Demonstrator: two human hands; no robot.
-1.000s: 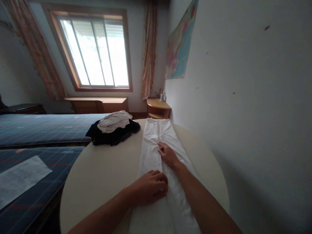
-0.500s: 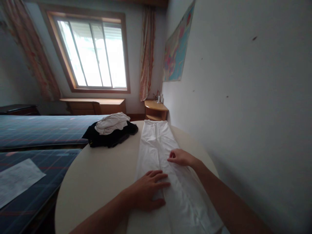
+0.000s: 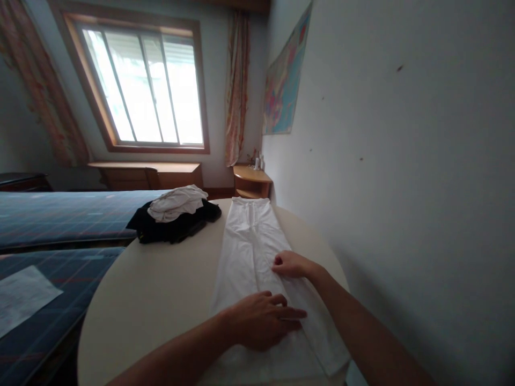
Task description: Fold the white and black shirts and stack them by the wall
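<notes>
White trousers [image 3: 245, 252] lie lengthwise on a round cream table [image 3: 161, 300], waistband at the far edge and legs toward me. My left hand [image 3: 267, 321] rests across the lower legs, palm down. Its index finger stretches to the right and the others are partly bent. Farther up, my right hand [image 3: 290, 264] is at the right side of the trousers with its fingers curled together, seemingly pinching the cloth. Its fingertips are partly hidden. Parts of the lower legs are covered by my left hand and forearm.
On the table's far left sits a black garment [image 3: 169, 229] with a crumpled pale cloth [image 3: 179, 202] on top. Plaid mattresses [image 3: 80, 214] stand to the left, one bearing a sheet of paper [image 3: 24, 300]. A white wall [image 3: 402, 214] runs close on the right.
My left hand has slid right across the trouser legs, and its fingers are less spread. My right hand has curled tighter. The lower right edge of the trousers has shifted inward. The view has turned slightly right.
</notes>
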